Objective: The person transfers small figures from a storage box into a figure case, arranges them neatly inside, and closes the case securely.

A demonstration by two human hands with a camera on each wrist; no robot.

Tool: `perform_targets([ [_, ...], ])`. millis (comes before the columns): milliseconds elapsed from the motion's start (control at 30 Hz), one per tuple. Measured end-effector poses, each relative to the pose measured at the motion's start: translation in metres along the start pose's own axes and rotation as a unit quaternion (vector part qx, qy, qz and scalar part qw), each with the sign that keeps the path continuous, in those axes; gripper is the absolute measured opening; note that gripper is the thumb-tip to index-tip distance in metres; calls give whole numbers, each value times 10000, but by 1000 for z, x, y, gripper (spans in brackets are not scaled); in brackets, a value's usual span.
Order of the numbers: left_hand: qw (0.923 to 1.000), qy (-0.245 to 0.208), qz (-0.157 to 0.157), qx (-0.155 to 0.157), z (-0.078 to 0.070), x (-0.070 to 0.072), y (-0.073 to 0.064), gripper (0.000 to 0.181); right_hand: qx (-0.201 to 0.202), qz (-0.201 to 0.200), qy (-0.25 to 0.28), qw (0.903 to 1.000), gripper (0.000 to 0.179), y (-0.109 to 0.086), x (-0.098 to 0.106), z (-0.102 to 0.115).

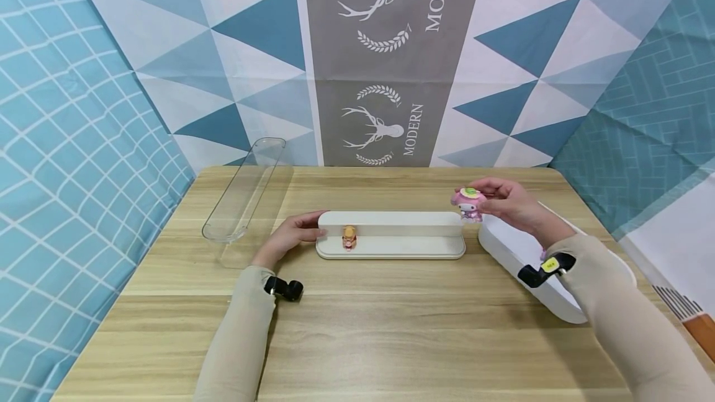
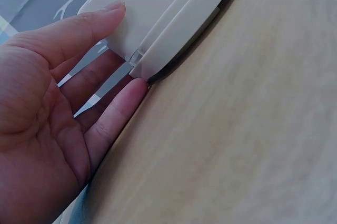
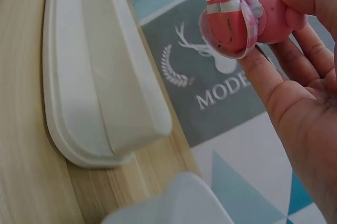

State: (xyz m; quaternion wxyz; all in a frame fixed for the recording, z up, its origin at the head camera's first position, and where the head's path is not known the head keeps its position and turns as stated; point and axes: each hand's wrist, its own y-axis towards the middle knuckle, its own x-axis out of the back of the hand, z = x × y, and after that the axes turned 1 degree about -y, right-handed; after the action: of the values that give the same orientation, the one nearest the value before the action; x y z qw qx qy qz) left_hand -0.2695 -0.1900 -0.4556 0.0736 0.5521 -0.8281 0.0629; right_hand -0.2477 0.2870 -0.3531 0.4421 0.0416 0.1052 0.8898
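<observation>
The right hand (image 1: 509, 205) has its grip clamped on the pink figure (image 1: 470, 205), held up by the stand's (image 1: 404, 245) right end. The left hand (image 1: 290, 237) pinches the other end — light steadying seems enough there. For setting down, I'd lower the base first — upright, well apart from the orange figure (image 1: 349, 237) — then release gently.

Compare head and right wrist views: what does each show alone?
Only the head view shows the left hand and the clear container. Only the right wrist view shows dark marks on the red lower part of the pink figurine. Both show the right hand holding that figurine, the cream holder, and at least part of the orange figurine and white bin.
</observation>
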Motion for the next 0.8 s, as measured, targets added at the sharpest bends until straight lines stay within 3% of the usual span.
perform_targets([
  [267, 10000, -18, 62, -59, 0, 1, -1, 55, -166, 19, -384, 9991, 43, 20, -15, -13],
  [533, 10000, -28, 10, 29, 1, 1, 1, 54, -196, 337, -231, 9990, 39, 35, -30, -26],
  [800, 10000, -13, 63, -72, 0, 1, -1, 56, -80, 579, -74, 9983, 33, 47, -44, -38],
])
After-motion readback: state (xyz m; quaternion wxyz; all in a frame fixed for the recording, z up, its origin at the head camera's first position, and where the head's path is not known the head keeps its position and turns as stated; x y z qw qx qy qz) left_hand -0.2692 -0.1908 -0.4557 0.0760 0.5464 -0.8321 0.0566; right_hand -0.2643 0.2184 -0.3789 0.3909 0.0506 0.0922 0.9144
